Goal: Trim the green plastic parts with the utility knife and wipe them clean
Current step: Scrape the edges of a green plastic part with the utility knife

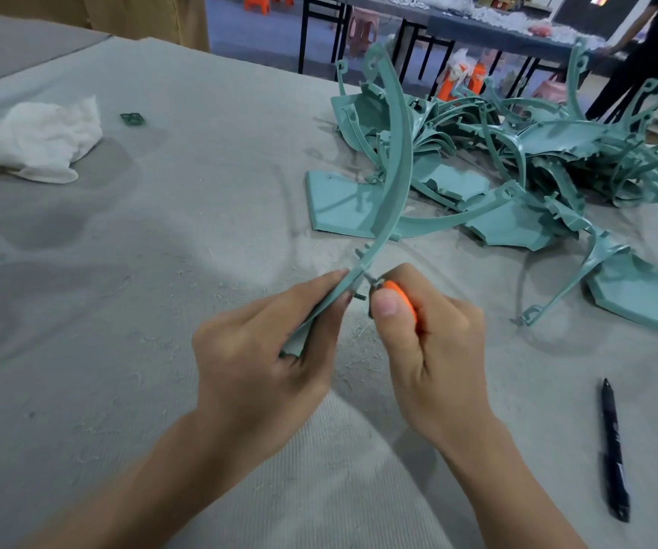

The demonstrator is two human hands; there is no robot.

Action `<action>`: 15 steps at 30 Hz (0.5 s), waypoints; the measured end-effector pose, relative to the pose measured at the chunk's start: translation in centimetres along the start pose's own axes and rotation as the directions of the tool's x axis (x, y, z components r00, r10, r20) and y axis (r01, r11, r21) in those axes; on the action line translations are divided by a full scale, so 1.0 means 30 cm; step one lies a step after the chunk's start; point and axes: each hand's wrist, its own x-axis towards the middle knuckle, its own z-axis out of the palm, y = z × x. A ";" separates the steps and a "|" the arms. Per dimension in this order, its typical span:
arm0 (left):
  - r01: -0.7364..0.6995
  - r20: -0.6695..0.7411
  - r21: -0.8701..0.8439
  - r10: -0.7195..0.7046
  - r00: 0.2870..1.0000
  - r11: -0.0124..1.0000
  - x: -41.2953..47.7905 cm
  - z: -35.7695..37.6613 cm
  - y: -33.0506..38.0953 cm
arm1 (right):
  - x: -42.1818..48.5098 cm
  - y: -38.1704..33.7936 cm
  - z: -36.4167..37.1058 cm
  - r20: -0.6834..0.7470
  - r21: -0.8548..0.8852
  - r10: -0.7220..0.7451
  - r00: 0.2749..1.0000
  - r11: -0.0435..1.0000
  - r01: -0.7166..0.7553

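A single wide-angle camera worn on the person's head looks forward and down across the grey cloth-covered worktop [160, 231], close enough that both bare forearms enter from the bottom edge and the left hand [256, 358] and right hand [430, 350] sit just below centre. The upper right of the view takes in a heap of pale green curved plastic parts [517, 152], with dark-framed tables [478, 31] across the room beyond it.

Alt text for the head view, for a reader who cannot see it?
The left hand holds a curved green part while the right hand holds an orange knife to it, above a grey table. A pile of green parts lies to the right, a white cloth at far left, a black pen at near right.
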 end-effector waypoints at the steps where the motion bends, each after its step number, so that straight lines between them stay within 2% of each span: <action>1: -0.003 -0.010 0.006 0.003 1.000 1.000 0.003 0.001 -0.003 | 0.000 -0.004 0.001 0.034 0.005 -0.018 0.999 1.000 0.018; 3: -0.022 -0.036 0.030 0.023 0.999 0.999 0.005 0.001 -0.010 | -0.002 -0.004 0.001 0.068 0.073 -0.026 0.997 0.997 0.021; 6: -0.073 -0.053 0.109 0.080 0.995 0.991 0.000 -0.002 -0.027 | -0.004 0.008 -0.006 0.099 0.236 0.054 0.994 0.969 -0.076; 12: -0.179 -0.012 0.177 0.184 0.983 0.968 -0.006 -0.001 -0.051 | 0.003 0.029 -0.024 0.348 0.391 0.183 0.919 0.863 -0.320; 15: -0.184 -0.005 0.157 0.187 0.982 0.970 -0.009 -0.002 -0.054 | 0.005 0.049 -0.026 0.383 0.423 0.225 0.896 0.819 -0.387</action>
